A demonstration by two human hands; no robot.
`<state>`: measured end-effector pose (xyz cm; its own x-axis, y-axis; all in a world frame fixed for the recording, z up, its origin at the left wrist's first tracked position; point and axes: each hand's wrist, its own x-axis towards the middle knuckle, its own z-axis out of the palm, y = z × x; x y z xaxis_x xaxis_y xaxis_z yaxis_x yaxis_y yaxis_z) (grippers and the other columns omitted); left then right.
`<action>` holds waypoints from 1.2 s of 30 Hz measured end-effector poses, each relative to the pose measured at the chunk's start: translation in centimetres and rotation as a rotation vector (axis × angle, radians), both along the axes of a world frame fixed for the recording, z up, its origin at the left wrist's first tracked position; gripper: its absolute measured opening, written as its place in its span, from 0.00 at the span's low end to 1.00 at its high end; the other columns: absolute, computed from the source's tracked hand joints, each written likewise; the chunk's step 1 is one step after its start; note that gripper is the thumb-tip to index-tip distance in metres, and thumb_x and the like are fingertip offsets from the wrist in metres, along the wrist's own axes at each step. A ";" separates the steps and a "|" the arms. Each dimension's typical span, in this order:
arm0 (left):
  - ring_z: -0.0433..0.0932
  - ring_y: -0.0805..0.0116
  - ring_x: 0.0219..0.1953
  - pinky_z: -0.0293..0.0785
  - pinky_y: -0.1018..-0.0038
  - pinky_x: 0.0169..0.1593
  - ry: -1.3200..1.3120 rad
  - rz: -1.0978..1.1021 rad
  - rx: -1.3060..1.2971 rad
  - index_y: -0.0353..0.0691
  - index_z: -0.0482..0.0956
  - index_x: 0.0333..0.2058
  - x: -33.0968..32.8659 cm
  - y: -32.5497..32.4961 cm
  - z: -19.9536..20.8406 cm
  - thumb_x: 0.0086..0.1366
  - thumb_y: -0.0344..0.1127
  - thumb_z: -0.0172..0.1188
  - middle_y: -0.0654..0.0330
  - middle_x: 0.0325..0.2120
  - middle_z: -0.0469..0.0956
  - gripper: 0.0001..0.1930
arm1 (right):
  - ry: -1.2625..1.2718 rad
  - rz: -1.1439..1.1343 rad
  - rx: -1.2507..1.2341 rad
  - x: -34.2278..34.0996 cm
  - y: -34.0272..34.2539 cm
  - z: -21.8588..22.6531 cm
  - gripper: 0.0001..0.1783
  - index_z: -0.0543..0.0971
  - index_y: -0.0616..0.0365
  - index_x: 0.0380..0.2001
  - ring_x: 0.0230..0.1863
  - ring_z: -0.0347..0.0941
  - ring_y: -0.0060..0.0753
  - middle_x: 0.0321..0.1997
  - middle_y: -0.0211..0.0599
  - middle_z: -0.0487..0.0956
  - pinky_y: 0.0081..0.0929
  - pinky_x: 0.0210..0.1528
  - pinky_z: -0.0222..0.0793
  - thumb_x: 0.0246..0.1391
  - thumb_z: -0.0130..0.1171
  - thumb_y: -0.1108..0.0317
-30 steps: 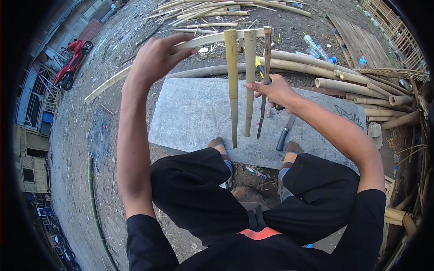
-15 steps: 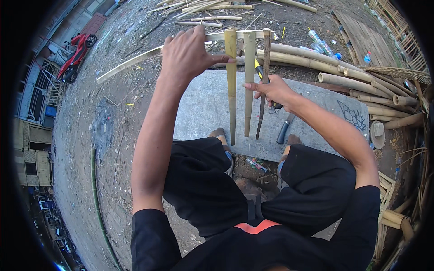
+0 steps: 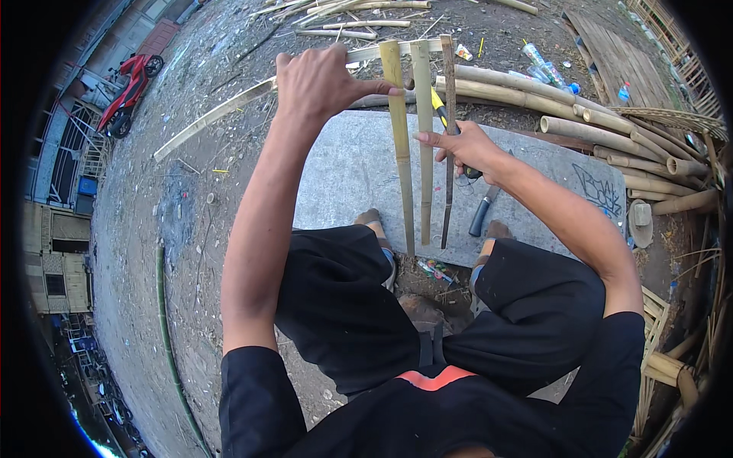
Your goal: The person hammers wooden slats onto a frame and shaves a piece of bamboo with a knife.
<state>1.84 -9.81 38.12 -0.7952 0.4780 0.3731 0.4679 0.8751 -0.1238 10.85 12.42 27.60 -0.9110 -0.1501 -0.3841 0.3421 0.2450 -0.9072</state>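
My left hand [image 3: 311,85] is closed around a long pale bamboo strip [image 3: 217,122], held crosswise in front of me. Three tapered bamboo slats hang from the strip side by side: a yellowish one [image 3: 399,122], a paler middle one [image 3: 424,114] and a dark brown one [image 3: 449,84]. My left thumb lies against the yellowish slat. In my right hand [image 3: 475,153] is a slim yellow-and-black tool [image 3: 438,107], partly behind the dark slat; its exact kind is unclear. The right thumb reaches to the middle slat.
Below the slats lies a grey board [image 3: 343,175], with a black-handled knife [image 3: 479,217] on it near my right foot. Bamboo poles [image 3: 527,95] are stacked at the right. Cut bamboo pieces [image 3: 366,23] lie at the back; a red motorbike [image 3: 134,91] stands far left.
The slats have shifted slightly right, their lower tips now nearer to me. The strip's right part has risen a little. Both hands keep their holds.
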 end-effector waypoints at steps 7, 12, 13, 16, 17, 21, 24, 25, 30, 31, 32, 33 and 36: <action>0.73 0.69 0.14 0.67 0.56 0.39 -0.039 0.003 0.015 0.40 0.79 0.19 -1.2 -0.3 -1.6 0.31 0.87 0.60 0.63 0.09 0.72 0.46 | -0.013 -0.016 0.030 -0.2 0.0 -0.8 0.36 0.79 0.63 0.39 0.16 0.65 0.18 0.26 0.35 0.75 0.19 0.16 0.63 0.45 0.70 0.37; 0.75 0.68 0.15 0.68 0.54 0.41 -0.109 0.015 -0.010 0.40 0.80 0.20 -1.6 -0.4 -2.3 0.30 0.88 0.59 0.62 0.09 0.73 0.47 | -0.061 -0.017 0.053 -0.3 -0.1 -1.9 0.37 0.78 0.64 0.41 0.16 0.64 0.18 0.28 0.37 0.75 0.19 0.16 0.63 0.45 0.70 0.37; 0.75 0.68 0.15 0.69 0.53 0.41 -0.121 0.019 -0.013 0.40 0.80 0.20 -1.7 -0.5 -2.4 0.30 0.88 0.58 0.62 0.09 0.73 0.47 | -0.066 -0.015 0.048 -0.3 -0.1 -2.1 0.38 0.78 0.65 0.41 0.15 0.64 0.18 0.28 0.38 0.76 0.19 0.16 0.63 0.45 0.70 0.37; 0.76 0.68 0.16 0.69 0.53 0.40 -0.106 0.016 -0.020 0.40 0.80 0.21 -1.9 -0.7 -3.0 0.31 0.88 0.58 0.62 0.10 0.73 0.48 | -0.067 -0.017 0.033 -0.3 -0.3 -2.4 0.40 0.78 0.67 0.40 0.15 0.63 0.20 0.29 0.41 0.76 0.20 0.16 0.62 0.43 0.70 0.36; 0.76 0.67 0.16 0.69 0.53 0.40 -0.101 0.012 -0.015 0.39 0.80 0.21 -2.0 -0.9 -3.2 0.31 0.88 0.58 0.62 0.10 0.73 0.48 | -0.060 -0.024 0.029 -0.2 -0.4 -2.4 0.40 0.79 0.69 0.37 0.14 0.63 0.21 0.29 0.43 0.77 0.21 0.16 0.62 0.42 0.71 0.36; 0.76 0.67 0.16 0.68 0.53 0.41 -0.113 0.019 -0.010 0.39 0.80 0.22 -2.2 -0.8 -3.6 0.30 0.88 0.58 0.62 0.10 0.73 0.48 | -0.050 -0.043 0.027 -0.2 -0.3 -2.9 0.41 0.80 0.70 0.35 0.15 0.63 0.23 0.29 0.45 0.77 0.22 0.17 0.62 0.41 0.71 0.35; 0.75 0.67 0.16 0.67 0.53 0.42 -0.141 0.034 -0.018 0.39 0.80 0.21 -2.3 -0.9 -3.9 0.30 0.88 0.59 0.62 0.10 0.73 0.48 | -0.067 -0.042 0.036 -0.2 -0.4 -3.0 0.42 0.80 0.71 0.36 0.16 0.64 0.24 0.29 0.46 0.77 0.23 0.18 0.62 0.40 0.71 0.35; 0.75 0.68 0.16 0.67 0.53 0.43 -0.146 0.037 -0.020 0.39 0.80 0.21 -2.3 -0.9 -3.9 0.30 0.88 0.59 0.62 0.10 0.73 0.48 | -0.070 -0.043 0.040 -0.2 -0.4 -3.0 0.42 0.80 0.71 0.36 0.16 0.64 0.24 0.29 0.46 0.77 0.24 0.18 0.62 0.40 0.71 0.35; 0.75 0.68 0.16 0.67 0.53 0.43 -0.183 0.055 -0.015 0.39 0.78 0.18 -2.2 -1.0 -3.9 0.30 0.87 0.59 0.62 0.09 0.72 0.47 | -0.100 -0.002 0.039 -0.4 -0.4 -2.9 0.43 0.76 0.69 0.44 0.16 0.63 0.18 0.30 0.39 0.75 0.18 0.17 0.64 0.43 0.70 0.35; 0.75 0.68 0.16 0.67 0.53 0.43 -0.192 0.059 -0.011 0.40 0.78 0.18 -2.2 -0.9 -3.9 0.30 0.87 0.59 0.62 0.09 0.72 0.46 | -0.099 0.003 0.044 -0.4 -0.3 -3.0 0.43 0.76 0.68 0.44 0.16 0.63 0.18 0.29 0.38 0.75 0.19 0.17 0.64 0.44 0.69 0.35; 0.75 0.68 0.16 0.67 0.53 0.42 -0.185 0.057 -0.008 0.39 0.78 0.17 -2.2 -0.9 -4.0 0.30 0.87 0.59 0.62 0.09 0.72 0.46 | -0.098 0.007 0.049 -0.5 -0.2 -3.2 0.43 0.76 0.68 0.44 0.16 0.63 0.18 0.29 0.38 0.75 0.19 0.17 0.64 0.44 0.69 0.35; 0.75 0.67 0.16 0.67 0.54 0.42 -0.178 0.055 -0.004 0.39 0.78 0.17 -2.3 -0.9 -4.1 0.30 0.87 0.59 0.62 0.09 0.72 0.46 | -0.096 0.011 0.054 -0.5 -0.1 -3.3 0.43 0.76 0.68 0.44 0.16 0.63 0.18 0.29 0.37 0.75 0.19 0.17 0.64 0.45 0.68 0.34; 0.75 0.67 0.16 0.67 0.57 0.40 -0.232 0.082 -0.018 0.39 0.78 0.16 -2.1 -1.2 -3.9 0.30 0.87 0.59 0.60 0.09 0.73 0.46 | -0.096 -0.003 0.022 -0.2 -0.3 -3.1 0.42 0.77 0.66 0.37 0.16 0.63 0.17 0.27 0.38 0.75 0.19 0.17 0.64 0.47 0.61 0.29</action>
<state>-0.30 -10.98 34.24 -0.8951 0.4130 0.1679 0.4129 0.9100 -0.0372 10.61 12.10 24.49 -0.8703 -0.1381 -0.4729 0.4280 0.2632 -0.8646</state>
